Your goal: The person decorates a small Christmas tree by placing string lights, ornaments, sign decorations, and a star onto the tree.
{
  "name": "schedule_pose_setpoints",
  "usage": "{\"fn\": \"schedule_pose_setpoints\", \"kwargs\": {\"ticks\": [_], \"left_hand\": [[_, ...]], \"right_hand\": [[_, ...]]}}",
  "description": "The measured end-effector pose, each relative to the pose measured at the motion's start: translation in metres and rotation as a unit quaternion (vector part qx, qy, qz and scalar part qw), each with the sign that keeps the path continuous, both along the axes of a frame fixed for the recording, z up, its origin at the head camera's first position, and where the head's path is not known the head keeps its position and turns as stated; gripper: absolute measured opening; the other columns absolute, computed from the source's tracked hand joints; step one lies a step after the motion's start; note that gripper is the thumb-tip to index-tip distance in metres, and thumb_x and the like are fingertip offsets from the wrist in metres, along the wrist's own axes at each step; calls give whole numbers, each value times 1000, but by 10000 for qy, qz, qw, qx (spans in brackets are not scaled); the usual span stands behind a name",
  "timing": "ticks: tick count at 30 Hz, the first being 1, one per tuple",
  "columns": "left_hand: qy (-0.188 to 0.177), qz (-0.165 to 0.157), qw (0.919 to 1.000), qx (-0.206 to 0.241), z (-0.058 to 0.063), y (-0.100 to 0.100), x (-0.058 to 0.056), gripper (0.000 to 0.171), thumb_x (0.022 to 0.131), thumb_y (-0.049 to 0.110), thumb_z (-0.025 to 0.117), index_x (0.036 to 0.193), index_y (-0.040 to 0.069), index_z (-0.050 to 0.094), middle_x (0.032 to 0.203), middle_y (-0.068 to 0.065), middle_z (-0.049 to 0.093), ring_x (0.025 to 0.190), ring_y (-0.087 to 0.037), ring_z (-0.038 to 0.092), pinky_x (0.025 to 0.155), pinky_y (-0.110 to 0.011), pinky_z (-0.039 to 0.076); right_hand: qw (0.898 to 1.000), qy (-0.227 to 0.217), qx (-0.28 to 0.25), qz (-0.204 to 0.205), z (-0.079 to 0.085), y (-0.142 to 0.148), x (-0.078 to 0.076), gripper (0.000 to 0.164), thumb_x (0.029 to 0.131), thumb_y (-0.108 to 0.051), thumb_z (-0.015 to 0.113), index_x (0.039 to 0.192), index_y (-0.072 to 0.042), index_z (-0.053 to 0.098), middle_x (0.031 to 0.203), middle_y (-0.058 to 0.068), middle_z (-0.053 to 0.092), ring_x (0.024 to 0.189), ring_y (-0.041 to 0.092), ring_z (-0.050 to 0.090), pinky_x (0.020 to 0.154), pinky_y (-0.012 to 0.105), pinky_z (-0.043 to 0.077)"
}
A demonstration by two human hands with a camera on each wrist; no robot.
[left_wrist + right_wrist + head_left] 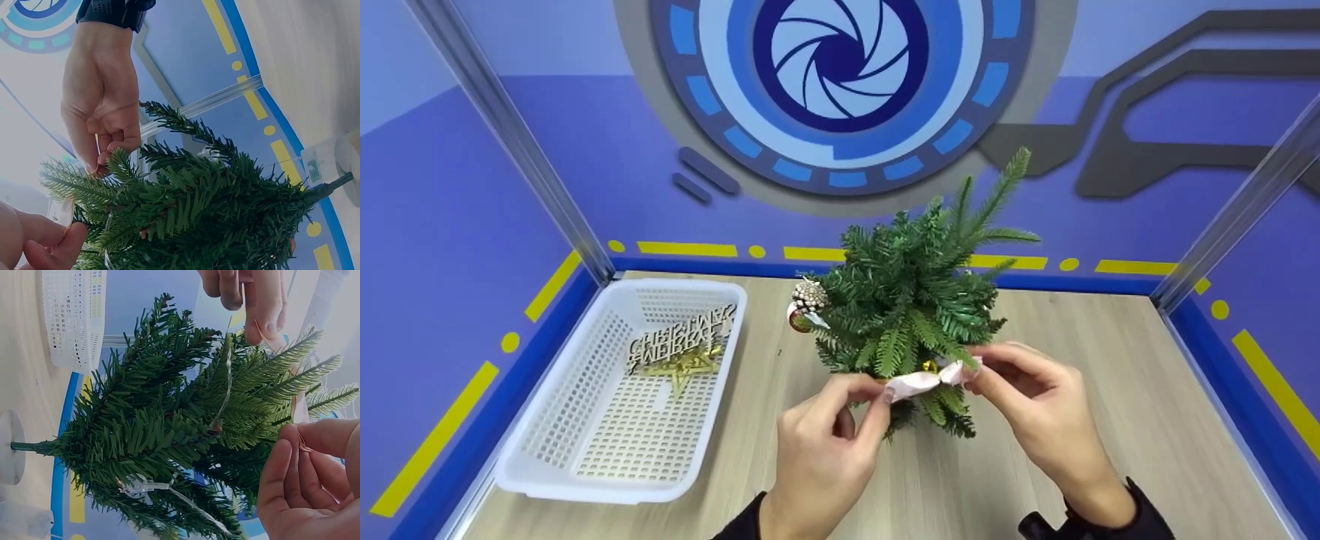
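Observation:
A small green artificial Christmas tree [911, 300] stands upright on the table. At its front is a pale pinkish-white ribbon bow [913, 385], narrow in the middle, with a gold bell [930, 367] just above. My left hand [829, 435] pinches the bow's left end between thumb and index finger. The right end is pinched by my right hand [1046, 409]. In the right wrist view, the pale ribbon [299, 405] runs behind several branch tips. A pinecone [810, 296] and a small red-and-white ornament [801, 319] hang on the tree's left side.
Left of the tree sits a white perforated basket [705, 442]. It holds wooden lettering [682, 341] and gold stars [684, 366]. A clear string-light piece [138, 486] hangs among the branches. Blue-purple printed walls [562, 150] enclose the table.

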State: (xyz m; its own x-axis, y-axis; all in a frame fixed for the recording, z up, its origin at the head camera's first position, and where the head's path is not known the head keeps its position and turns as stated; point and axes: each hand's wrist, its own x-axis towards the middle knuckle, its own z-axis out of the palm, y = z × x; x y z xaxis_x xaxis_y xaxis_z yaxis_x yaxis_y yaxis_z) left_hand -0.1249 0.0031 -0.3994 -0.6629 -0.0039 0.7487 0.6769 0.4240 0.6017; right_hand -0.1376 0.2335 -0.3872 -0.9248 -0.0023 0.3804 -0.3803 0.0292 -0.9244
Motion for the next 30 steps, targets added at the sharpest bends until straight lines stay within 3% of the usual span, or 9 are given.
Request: {"fn": "schedule_pose_setpoints", "kwargs": {"ticks": [4,12,19,25,30], "left_hand": [[-63,-24,10000,-15,-1,1,1,18,86,12,76,99,23,68,84,19,72,48,13,31,43,-3,25],[54,-99,9999,-4,-3,1,2,17,86,10,76,98,20,69,83,14,73,47,10,32,42,-4,25],[-55,-124,9999,-4,-6,2,-1,16,86,11,75,97,18,68,81,11,74,45,8,34,41,-4,25],[106,-204,9997,27,-6,3,0,17,85,8,76,97,15,68,82,5,76,43,6,35,42,-4,26],[98,-253,9996,22,-3,3,1,16,85,9,76,97,16,67,83,8,74,45,6,39,43,-4,30]], "right_hand": [[10000,-43,10,-6,-1,1,1,24,87,6,69,111,8,69,104,16,68,89,21,72,78,33,61],[9993,339,99,158,-4,4,1,24,87,8,68,111,9,68,103,20,67,89,23,72,78,31,61],[9997,-43,244,-4,-5,4,0,23,88,3,70,111,4,69,104,17,68,90,21,72,80,33,61],[9991,345,34,250,-4,6,2,24,88,8,66,112,10,67,104,21,67,91,23,72,80,31,61],[9992,276,21,291,-2,7,1,27,88,8,66,116,9,65,106,21,67,92,24,71,80,30,61]]}}
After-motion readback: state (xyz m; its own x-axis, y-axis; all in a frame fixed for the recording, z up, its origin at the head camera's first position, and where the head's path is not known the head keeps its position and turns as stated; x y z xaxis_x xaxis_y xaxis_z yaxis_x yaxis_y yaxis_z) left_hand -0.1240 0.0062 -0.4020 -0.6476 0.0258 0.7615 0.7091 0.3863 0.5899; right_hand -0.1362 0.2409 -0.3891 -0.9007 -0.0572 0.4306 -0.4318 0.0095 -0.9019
